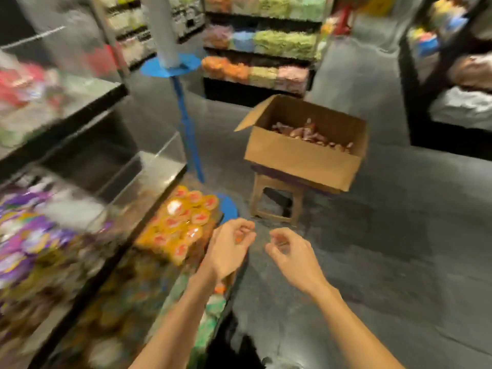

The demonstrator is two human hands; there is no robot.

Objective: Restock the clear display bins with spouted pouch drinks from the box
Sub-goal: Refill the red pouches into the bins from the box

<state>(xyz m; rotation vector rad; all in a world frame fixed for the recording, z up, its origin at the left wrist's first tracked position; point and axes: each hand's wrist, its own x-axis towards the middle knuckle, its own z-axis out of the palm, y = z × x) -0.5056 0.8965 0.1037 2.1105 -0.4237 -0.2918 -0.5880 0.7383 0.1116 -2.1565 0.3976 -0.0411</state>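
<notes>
Since the open brown cardboard box (300, 158) sits raised on a small wooden stool (277, 201), its reddish spouted pouch drinks (311, 133) lie handy to the dark shelving (80, 113). The left hand (231, 246) and right hand (290, 251) hover loosely curled, seemingly empty, likely bound for a load; a clear plastic display bin (149, 155) waits at left.

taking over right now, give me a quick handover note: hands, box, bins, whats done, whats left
Left hand and right hand: both loosely curled, apparently holding nothing, low beside the shelves.
Box: open on a stool ahead, with many pouches inside.
Clear bin on the left shelf looks empty.
Done: this blurred view doesn't show.
Left: fetch pouches from the box and fill the bin.
</notes>
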